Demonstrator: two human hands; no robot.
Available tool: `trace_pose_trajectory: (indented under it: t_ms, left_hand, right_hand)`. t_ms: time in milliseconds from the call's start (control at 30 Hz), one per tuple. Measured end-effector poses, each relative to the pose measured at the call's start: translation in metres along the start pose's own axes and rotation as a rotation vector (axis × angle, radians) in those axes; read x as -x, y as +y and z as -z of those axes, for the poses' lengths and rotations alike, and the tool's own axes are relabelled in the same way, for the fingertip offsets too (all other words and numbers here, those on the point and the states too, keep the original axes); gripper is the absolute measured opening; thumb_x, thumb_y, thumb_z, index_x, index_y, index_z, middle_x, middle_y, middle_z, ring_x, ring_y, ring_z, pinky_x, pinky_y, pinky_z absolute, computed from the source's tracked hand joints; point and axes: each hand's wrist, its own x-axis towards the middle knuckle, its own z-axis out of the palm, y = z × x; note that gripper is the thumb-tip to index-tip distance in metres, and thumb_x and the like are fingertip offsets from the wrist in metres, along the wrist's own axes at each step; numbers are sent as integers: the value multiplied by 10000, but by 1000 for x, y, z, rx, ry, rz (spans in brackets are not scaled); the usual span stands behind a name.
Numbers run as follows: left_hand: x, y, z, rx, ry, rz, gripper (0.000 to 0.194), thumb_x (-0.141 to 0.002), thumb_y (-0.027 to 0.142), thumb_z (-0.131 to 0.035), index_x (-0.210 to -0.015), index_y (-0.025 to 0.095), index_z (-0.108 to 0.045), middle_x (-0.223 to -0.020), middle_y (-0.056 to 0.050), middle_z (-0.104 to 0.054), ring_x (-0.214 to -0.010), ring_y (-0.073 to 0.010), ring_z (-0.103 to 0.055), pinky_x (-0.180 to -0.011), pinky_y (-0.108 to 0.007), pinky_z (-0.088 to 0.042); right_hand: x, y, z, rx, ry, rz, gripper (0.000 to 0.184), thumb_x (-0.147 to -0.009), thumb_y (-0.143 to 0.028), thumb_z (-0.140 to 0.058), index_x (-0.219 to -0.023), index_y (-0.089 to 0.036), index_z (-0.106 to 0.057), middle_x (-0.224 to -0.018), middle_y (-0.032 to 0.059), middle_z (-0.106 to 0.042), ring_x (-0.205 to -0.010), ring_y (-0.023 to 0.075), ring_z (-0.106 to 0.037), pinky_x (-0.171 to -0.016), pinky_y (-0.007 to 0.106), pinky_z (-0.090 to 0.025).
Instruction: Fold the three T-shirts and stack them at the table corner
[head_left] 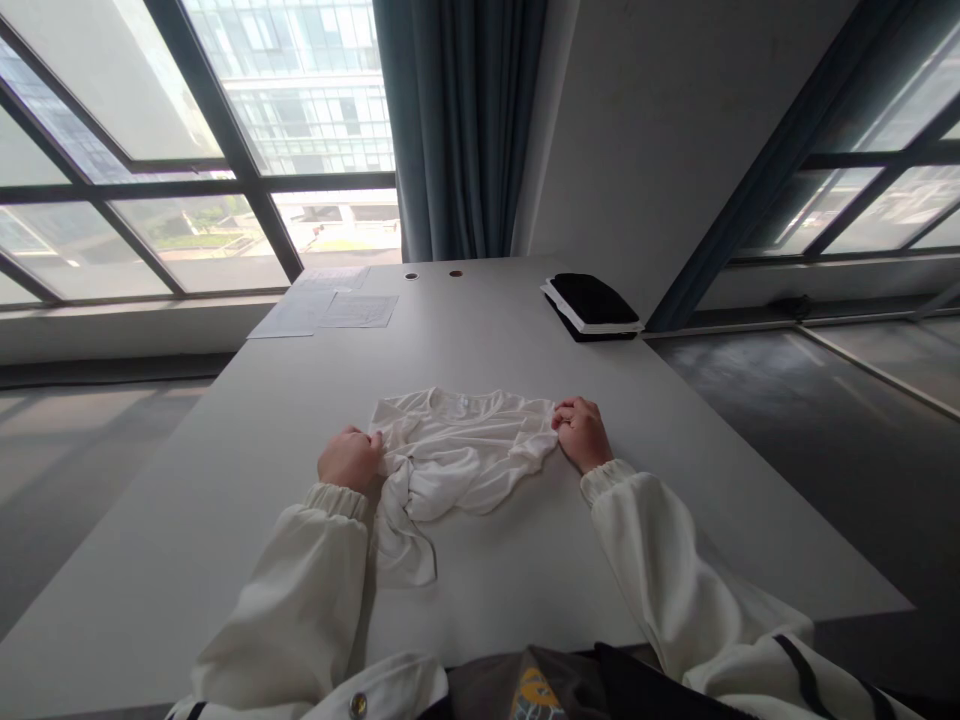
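Note:
A white shirt lies on the table in front of me, its round neckline turned to the far side. Its lower part is bunched, and one sleeve or tail hangs down toward me at the left. My left hand is closed on the shirt's left edge, fingers curled in. At the opposite edge my right hand pinches the fabric between thumb and fingers. The cloth between the hands is creased and rests on the tabletop.
The white table reaches toward a blue curtain and windows. Paper sheets lie at its far left. A stack of folded black and white cloth sits at the far right. Two small round holes mark the far edge.

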Motion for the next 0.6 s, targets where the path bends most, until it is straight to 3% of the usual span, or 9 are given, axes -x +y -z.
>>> trace_pose_trajectory:
  t_ms: [67, 133, 233, 300, 367, 467, 600]
  left_hand:
    - [2, 4, 0, -9, 34, -28, 463, -987, 467, -448, -807, 185, -769, -1140, -173, -755, -1055, -317, -711, -978, -430, -547]
    - [4, 12, -1, 31, 124, -101, 393, -975, 457, -498, -865, 192, -767, -1228, -168, -733, -1119, -329, -687, -1033, -454, -530]
    - [5, 25, -6, 185, 222, -356, 335, -999, 415, -506, -1122, 220, -748, -1406, -126, -665, -1282, -305, -618, -1140, -463, -478]
    - [4, 30, -12, 266, 157, -542, 392, -1019, 408, -491, -1307, 237, -694, -1486, -101, -622, -1366, -278, -572, -1188, -461, -447]
    - [2, 32, -20, 279, 58, -629, 427, -1015, 430, -511, -1368, 256, -677, -1523, -85, -600, -1424, -273, -531, -1220, -466, -421]
    - [-1, 28, -28, 223, 33, -564, 405, -988, 458, -570, -1318, 277, -720, -1551, -74, -578, -1453, -288, -504, -1250, -484, -383]
    - [-4, 20, -30, 143, 63, -343, 486, -995, 503, -566, -1419, 279, -647, -1608, -104, -515, -1480, -292, -473, -1253, -495, -357]
  right_hand:
    - [0, -5, 1, -15, 19, 4, 264, -754, -61, -537, -602, -252, -639, -929, 111, -678, -975, 313, -559, -979, 506, -495]
    - [0, -19, 4, -39, 33, 43, 278, -789, -58, -518, -706, -254, -697, -962, 107, -675, -1004, 309, -575, -993, 506, -506]
    - [5, -48, 4, -110, -46, 183, 314, -857, -75, -511, -932, -248, -763, -1091, 118, -671, -1117, 306, -592, -1055, 508, -499]
    - [10, -66, 0, -164, -166, 279, 332, -896, -106, -526, -1054, -255, -776, -1187, 119, -668, -1198, 305, -585, -1098, 514, -485]
    - [15, -77, -8, -196, -320, 343, 342, -924, -156, -554, -1158, -274, -774, -1257, 112, -668, -1242, 300, -583, -1126, 521, -472]
    - [20, -79, -20, -156, -496, 360, 359, -938, -259, -621, -1272, -285, -750, -1365, 111, -658, -1290, 308, -579, -1185, 555, -409]
    - [20, -65, -26, -20, -477, 279, 407, -947, -296, -641, -1347, -286, -710, -1463, 118, -628, -1341, 324, -559, -1235, 606, -304]
